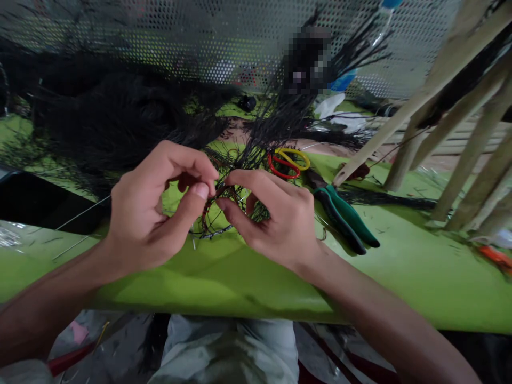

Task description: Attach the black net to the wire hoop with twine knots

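Note:
My left hand (156, 205) is closed, thumb and fingertips pinched together; whatever is between them is too small to make out. Facing it, my right hand (276, 213) is closed, with thumb and forefinger bent around a part of some dark wirework. This dark wirework (218, 231) looks like a rough ring of thin wire with brown and black strands, partly hidden behind my fingers. From it a bundle of stiff black strands (276, 120) fans up and away. My fingertips almost meet just above the ring.
Green-and-black-handled pliers (346, 218) and red-and-yellow-handled scissors (286, 163) lie right of my hands. A big heap of black fibre (108, 106) spreads at left, near a flat black object (44, 202). Wooden sticks (384, 130) lean at right. Behind stands a perforated panel (224, 37).

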Demonstrator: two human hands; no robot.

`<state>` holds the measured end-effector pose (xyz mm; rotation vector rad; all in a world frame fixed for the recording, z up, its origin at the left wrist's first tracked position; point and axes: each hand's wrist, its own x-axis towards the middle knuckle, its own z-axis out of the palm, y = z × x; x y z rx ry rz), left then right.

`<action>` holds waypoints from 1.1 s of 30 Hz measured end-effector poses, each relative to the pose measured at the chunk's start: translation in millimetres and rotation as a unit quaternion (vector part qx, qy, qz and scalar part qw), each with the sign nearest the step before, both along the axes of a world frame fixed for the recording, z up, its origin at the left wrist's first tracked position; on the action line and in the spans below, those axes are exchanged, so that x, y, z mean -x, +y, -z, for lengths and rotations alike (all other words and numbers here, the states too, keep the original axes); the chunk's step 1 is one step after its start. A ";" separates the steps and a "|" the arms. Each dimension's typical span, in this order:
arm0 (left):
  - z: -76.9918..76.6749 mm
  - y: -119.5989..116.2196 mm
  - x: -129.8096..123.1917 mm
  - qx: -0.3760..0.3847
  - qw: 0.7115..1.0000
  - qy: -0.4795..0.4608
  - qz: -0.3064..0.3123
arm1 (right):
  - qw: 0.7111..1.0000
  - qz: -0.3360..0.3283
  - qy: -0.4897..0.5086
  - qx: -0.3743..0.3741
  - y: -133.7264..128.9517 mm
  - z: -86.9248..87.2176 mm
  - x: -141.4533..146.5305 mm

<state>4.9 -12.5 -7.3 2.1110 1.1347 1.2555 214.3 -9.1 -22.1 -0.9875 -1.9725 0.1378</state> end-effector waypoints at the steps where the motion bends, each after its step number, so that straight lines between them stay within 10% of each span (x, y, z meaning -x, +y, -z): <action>1: -2.9 0.7 -2.8 -0.022 0.999 -0.015 -0.018 | 1.000 0.011 -0.004 0.000 0.4 0.3 0.4; 4: -7.2 6.4 -5.6 -0.027 0.998 -0.033 -0.045 | 0.999 0.038 -0.011 0.009 2.1 1.4 1.3; 9: -6.2 18.3 -1.4 0.260 0.929 -0.220 0.145 | 0.997 0.062 -0.046 -0.020 4.0 5.6 4.2; 12: -8.5 19.2 0.6 0.286 0.917 -0.203 0.192 | 0.991 0.099 -0.067 -0.051 3.7 9.0 6.2; 19: -18.5 6.1 6.7 0.116 0.968 0.036 0.222 | 0.993 0.055 -0.084 -0.063 2.9 9.5 -1.0; 22: -11.8 8.9 4.4 -0.024 0.997 0.036 0.060 | 0.996 0.043 -0.052 -0.055 4.7 9.8 -2.5; 24: -3.4 15.8 1.0 -0.138 0.986 0.084 -0.039 | 0.995 0.041 -0.037 -0.079 7.2 11.9 -2.1; 33: 17.0 29.2 -12.9 -0.208 0.966 0.144 -0.045 | 0.975 0.007 -0.112 -0.192 8.5 9.4 -18.2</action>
